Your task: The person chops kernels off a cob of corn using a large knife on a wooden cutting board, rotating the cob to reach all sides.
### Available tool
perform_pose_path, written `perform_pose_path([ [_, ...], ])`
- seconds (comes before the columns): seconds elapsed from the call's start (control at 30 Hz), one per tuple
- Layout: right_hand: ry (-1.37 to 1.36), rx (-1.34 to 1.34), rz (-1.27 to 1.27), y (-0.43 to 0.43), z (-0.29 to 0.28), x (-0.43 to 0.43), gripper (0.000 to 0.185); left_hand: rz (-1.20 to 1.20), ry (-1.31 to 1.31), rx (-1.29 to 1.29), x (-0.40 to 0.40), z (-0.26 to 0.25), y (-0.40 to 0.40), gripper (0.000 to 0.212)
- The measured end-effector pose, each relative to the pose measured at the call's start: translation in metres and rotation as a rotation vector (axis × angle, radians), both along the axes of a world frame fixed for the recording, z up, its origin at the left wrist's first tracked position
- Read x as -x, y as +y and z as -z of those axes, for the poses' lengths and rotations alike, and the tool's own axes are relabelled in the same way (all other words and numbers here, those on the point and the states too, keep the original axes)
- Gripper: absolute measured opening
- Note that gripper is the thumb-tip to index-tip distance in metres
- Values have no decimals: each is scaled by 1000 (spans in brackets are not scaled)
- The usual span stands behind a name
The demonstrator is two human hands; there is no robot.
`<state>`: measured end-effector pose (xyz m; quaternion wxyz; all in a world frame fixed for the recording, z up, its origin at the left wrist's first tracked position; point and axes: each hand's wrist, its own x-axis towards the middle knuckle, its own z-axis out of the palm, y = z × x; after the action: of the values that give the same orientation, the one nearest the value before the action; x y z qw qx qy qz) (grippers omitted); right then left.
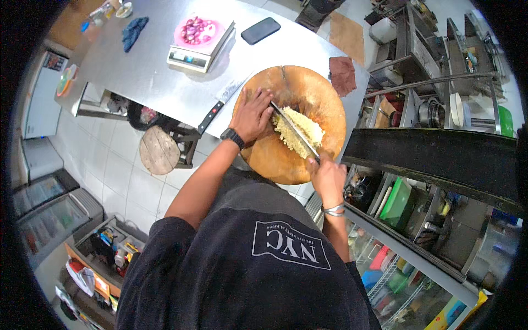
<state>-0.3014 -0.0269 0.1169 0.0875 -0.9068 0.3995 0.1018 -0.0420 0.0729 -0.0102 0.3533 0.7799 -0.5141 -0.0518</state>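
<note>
A round wooden chopping block (268, 163) lies at the metal table's near edge. Across it runs a heap of finely chopped pale-yellow food (311, 131), which looks like minced garlic. My right hand (328, 175) grips the handle of a knife, whose blade (293, 127) lies along the middle of the heap. Flat over the block's left side is my left hand (252, 117), fingers apart, with the thumb side close to the blade's tip. Whether it touches the tip I cannot tell.
Left of the block lies a second knife with a black handle (210, 117). Farther back are a scale (187, 59) bearing a pink dish of shallots (196, 31), a phone (260, 31) and a blue cloth (134, 33). A brown cloth (342, 76) lies right; a wooden stool (159, 150) stands below left.
</note>
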Motion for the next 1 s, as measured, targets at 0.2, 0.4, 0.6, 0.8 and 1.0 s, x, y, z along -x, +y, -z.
perform_pose_path([
  [0.2, -48, -28, -1, 3, 2, -3, 34, -22, 43, -11, 1, 1, 4, 45],
  [0.4, -71, -24, -15, 4, 13, 5, 32, -13, 24, 23, 1, 2, 3, 45],
  [0.6, -62, -71, 8, 9, 21, 8, 31, -1, -6, -14, 1, 3, 4, 45],
  [0.8, -244, 10, -48, 7, 33, 1, 28, -10, -46, -32, 0, -4, 4, 47],
  [1.0, -215, -143, 130, 38, 18, 13, 37, -11, -93, 175, -3, 7, 17, 48],
])
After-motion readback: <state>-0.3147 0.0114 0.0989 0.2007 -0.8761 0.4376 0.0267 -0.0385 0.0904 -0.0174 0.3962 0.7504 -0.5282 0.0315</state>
